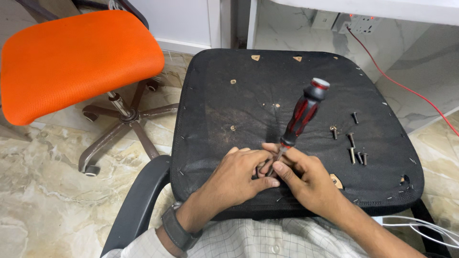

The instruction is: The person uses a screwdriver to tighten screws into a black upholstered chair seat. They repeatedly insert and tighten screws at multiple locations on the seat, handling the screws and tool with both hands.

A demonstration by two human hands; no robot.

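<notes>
Left hand (237,176), watch strapped at the wrist, is laid on the black seat underside (239,105) with fingers curled inward, their tips pinched around the lower shaft of the screwdriver (300,117). Right hand (306,179) is closed likewise about the shaft just below the handle, thumb and forefinger touching those of the left. The screwdriver, red-and-black handled, is held tilted, handle up and to the right, tip hidden between the fingers near the seat's front edge. Loose screws (355,148) are scattered on the seat to the right. An orange chair (79,59) is seen far left.
</notes>
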